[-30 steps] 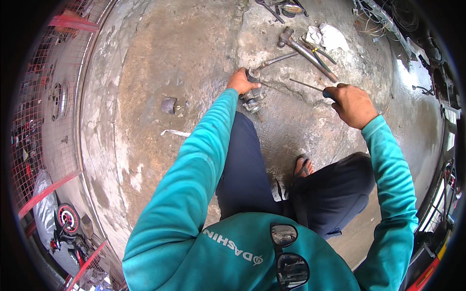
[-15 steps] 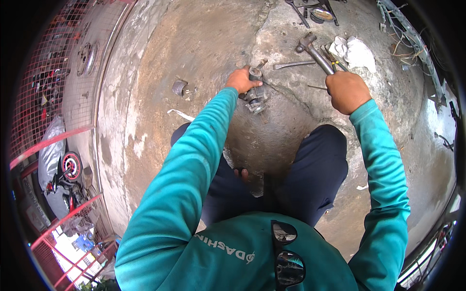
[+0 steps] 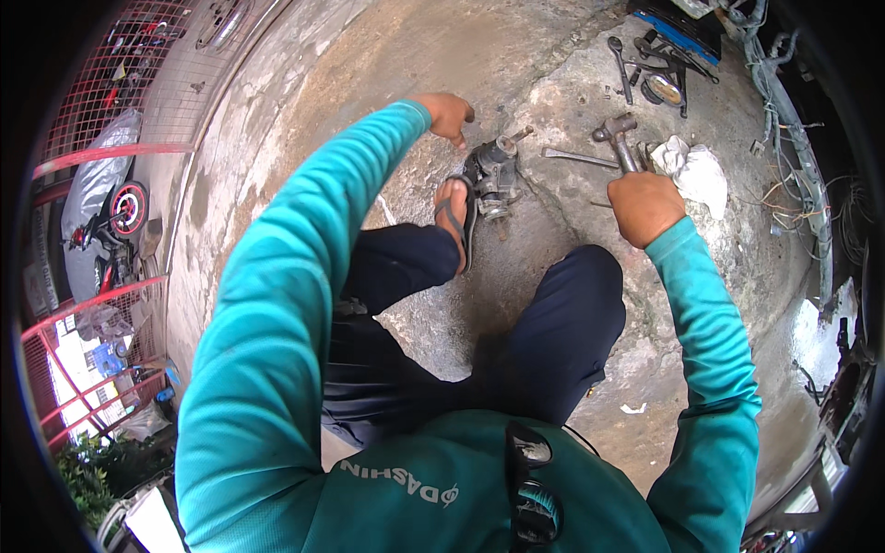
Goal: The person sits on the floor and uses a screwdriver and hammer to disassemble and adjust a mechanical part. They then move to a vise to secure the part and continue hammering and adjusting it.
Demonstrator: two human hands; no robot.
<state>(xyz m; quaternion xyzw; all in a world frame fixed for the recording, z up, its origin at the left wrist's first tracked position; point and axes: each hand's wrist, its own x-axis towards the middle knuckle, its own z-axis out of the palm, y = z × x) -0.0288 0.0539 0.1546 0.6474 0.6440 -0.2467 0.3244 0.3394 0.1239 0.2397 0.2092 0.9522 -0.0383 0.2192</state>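
My right hand is wrapped round the handle of a ball-peen hammer, its steel head pointing away from me. My left hand is off the floor with nothing in it, its thumb and fingers apart. Just right of it and nearer me lies a greasy metal mechanical part with a round open end and a rod sticking out. My sandalled left foot stands right beside that part. A flat steel bar like a chisel lies between the part and the hammer.
A white rag lies right of the hammer. Further off are a ratchet-like tool, a round metal piece and a blue-edged case. Loose wires hang at the right. Red mesh fencing stands at the left.
My left hand has let go of the metal part and moved up and left. My left foot has come forward beside the part. The hammer stays in my right hand; the whole view has shifted.
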